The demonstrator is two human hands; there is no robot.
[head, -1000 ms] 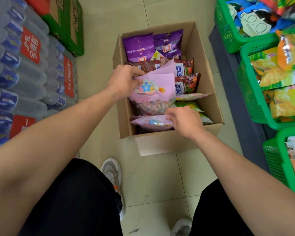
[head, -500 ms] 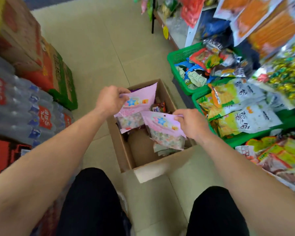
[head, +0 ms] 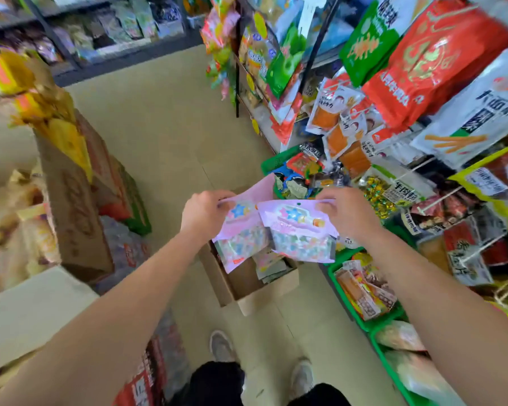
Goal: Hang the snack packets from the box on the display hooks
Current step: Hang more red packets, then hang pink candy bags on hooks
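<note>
My left hand (head: 203, 213) grips the top edge of a pink candy packet (head: 241, 230) with a star on its front. My right hand (head: 348, 213) grips a second pink candy packet (head: 299, 230) of the same kind by its top corner. Both packets hang side by side in the air above the open cardboard box (head: 244, 288) on the floor. More packets lie inside the box. White display hooks (head: 440, 197) stick out of the rack at the right, most of them loaded with hanging snack bags.
Green baskets (head: 364, 322) full of snacks line the floor below the rack at the right. Stacked cartons (head: 71, 200) and shrink-wrapped bottles (head: 123, 247) stand at the left. A tiled aisle runs ahead between them. My shoes (head: 222, 345) stand just behind the box.
Both hands have lifted their pink packets up out of the box and brought them side by side. The view has risen from the box to the rack.
</note>
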